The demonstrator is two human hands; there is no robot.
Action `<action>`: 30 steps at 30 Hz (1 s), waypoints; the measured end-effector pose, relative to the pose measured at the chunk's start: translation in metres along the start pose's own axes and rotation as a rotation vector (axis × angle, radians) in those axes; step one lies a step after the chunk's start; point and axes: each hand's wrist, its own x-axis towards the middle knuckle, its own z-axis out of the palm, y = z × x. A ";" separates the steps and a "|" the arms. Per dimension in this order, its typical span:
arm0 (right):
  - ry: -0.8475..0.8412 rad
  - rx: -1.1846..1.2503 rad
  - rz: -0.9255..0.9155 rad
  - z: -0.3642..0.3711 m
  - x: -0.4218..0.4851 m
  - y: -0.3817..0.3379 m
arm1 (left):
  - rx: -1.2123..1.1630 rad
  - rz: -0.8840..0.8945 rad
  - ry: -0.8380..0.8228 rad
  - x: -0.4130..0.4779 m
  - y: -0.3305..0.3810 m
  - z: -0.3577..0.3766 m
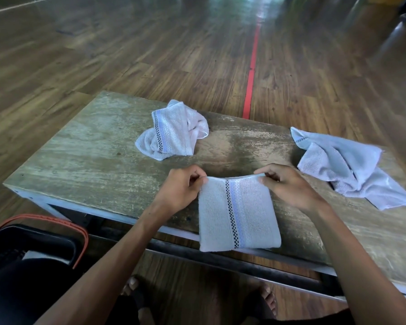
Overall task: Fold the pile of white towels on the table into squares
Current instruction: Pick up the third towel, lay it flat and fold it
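The wooden worktop [80, 165] carries a crumpled towel [352, 170] at its right edge, a bunched towel [174, 132] near the far edge and a folded towel [237, 214] lying across the near edge. The left grip [183, 186] and right grip [288, 184] each pinch one of its far corners.

Your left hand [179, 187] and right hand [288, 185] pinch the far corners of the folded towel [238, 213] at the near edge of the wooden table [92, 160], with two crumpled towels [172, 131] [352, 168] lying beyond.
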 end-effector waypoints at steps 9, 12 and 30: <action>0.091 -0.028 0.073 0.022 0.012 0.014 | 0.076 -0.105 0.002 0.003 -0.004 0.010; 0.138 -0.052 0.076 0.025 0.013 0.013 | 0.153 -0.123 0.024 0.004 -0.008 0.014; 0.178 0.100 0.006 0.027 0.017 0.000 | 0.098 -0.054 0.107 0.006 -0.004 0.015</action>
